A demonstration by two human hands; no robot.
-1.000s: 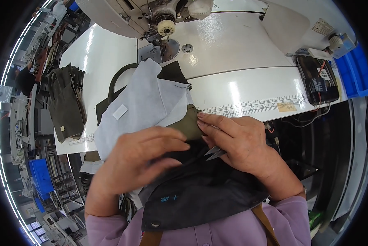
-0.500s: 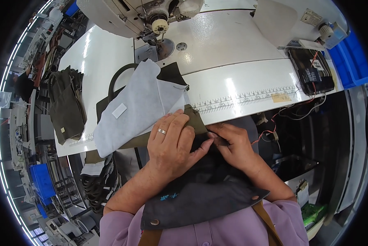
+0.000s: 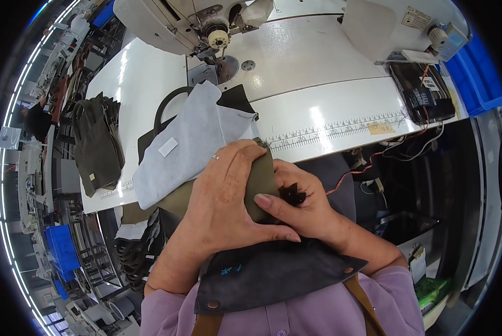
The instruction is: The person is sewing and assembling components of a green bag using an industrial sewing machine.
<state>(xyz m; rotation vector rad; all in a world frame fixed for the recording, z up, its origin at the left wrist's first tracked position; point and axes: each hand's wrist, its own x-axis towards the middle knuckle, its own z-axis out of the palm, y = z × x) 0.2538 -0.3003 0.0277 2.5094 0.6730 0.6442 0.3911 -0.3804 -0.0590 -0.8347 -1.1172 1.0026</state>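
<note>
An olive fabric piece (image 3: 263, 178) with a pale grey backing (image 3: 190, 140) lies partly on the sewing table and hangs over its front edge toward me. A small white label (image 3: 168, 147) sits on the backing, and a dark loop handle (image 3: 160, 112) sticks out behind. My left hand (image 3: 220, 196) is closed over the olive cloth, fingertips at its upper edge, thumb stretched along below. My right hand (image 3: 312, 204) grips the cloth's right edge, thumb on top and fingers behind. A small black item (image 3: 292, 194) shows between its thumb and fingers; its kind is unclear.
The sewing machine head (image 3: 206, 28) stands beyond the work. Dark olive pieces (image 3: 97, 145) are stacked at the table's left, more pieces (image 3: 139, 246) hang below its edge. A ruler strip (image 3: 329, 131) runs along the front. A dark box with wires (image 3: 421, 92) sits at right.
The olive cloth's right part has been lifted and turned up toward me. My left hand has shifted its grip, and my right thumb now presses on the cloth, with the black item showing.
</note>
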